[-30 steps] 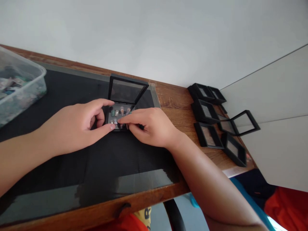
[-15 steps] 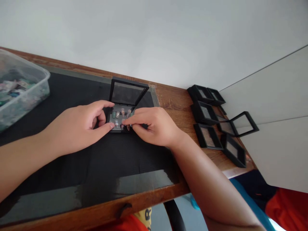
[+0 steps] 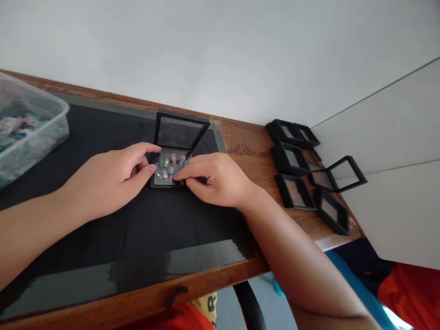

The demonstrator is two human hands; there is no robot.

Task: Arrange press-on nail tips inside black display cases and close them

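Observation:
A small black display case (image 3: pixel 154 184) lies on the dark mat, its clear framed lid (image 3: pixel 182 133) standing up at the back. Rows of decorated press-on nails (image 3: pixel 167 162), green, pale and pinkish, lie on its grey insert. My left hand (image 3: pixel 113 176) is at the case's left side, thumb and index finger apart at its edge. Over the right part of the insert, my right hand (image 3: pixel 220 178) has its index fingertip down at the lower row and its other fingers curled in. Whatever is beneath those fingers is hidden.
A clear plastic tub (image 3: pixel 51 121) holding many small colourful pieces stands at the left. Several black framed cases (image 3: pixel 292 158) lie on the wooden tabletop (image 3: pixel 244 142) at the right, one with its lid raised (image 3: pixel 347 174). A white wall rises behind.
My left thumb has drawn back slightly from the insert. My right index finger has shifted a little down and left, and more nails in the lower row now show.

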